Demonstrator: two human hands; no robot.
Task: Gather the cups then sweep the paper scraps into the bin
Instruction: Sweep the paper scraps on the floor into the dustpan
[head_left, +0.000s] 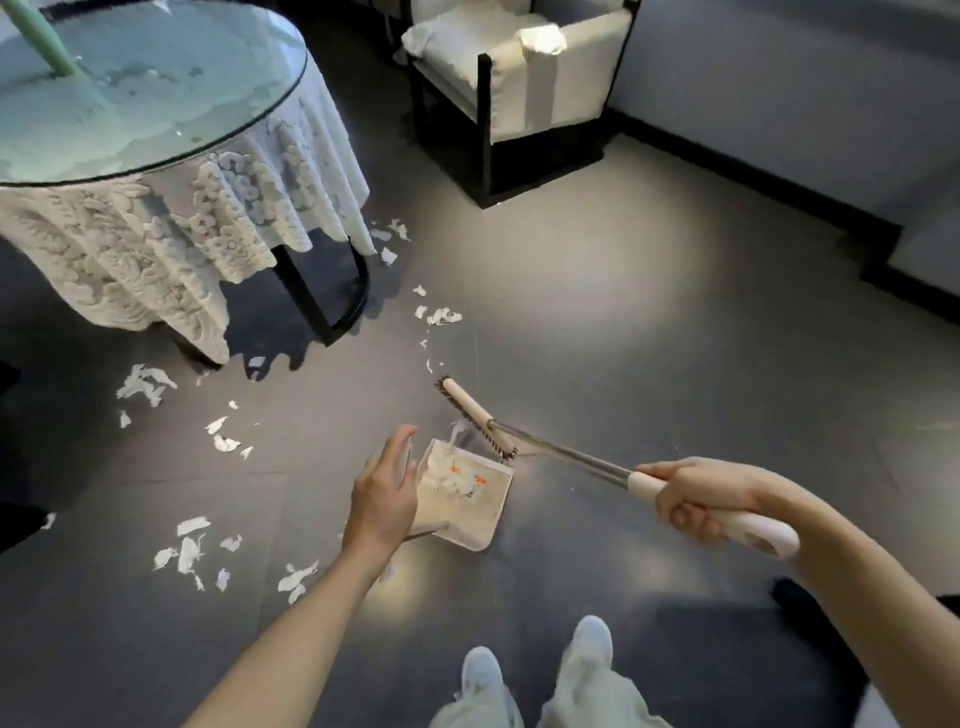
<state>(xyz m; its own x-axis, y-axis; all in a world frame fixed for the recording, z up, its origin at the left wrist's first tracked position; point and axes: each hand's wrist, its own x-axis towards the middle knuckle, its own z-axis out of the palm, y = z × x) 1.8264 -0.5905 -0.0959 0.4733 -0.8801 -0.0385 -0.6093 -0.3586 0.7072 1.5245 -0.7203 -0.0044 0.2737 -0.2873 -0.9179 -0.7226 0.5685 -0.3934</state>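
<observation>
A lace tablecloth (130, 244) is draping over the round glass-topped table (156, 88), while a white armchair (519, 78) is standing by the wall.

Glass-topped table (156, 130), lace cloth (156, 244), glossy floor (623, 291).

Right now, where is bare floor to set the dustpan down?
Bare floor lies right of the dustpan, between the broom and the armchair. Left of it, toward the table, paper scraps crowd the floor; a thinner trail runs beyond the broom.
</observation>
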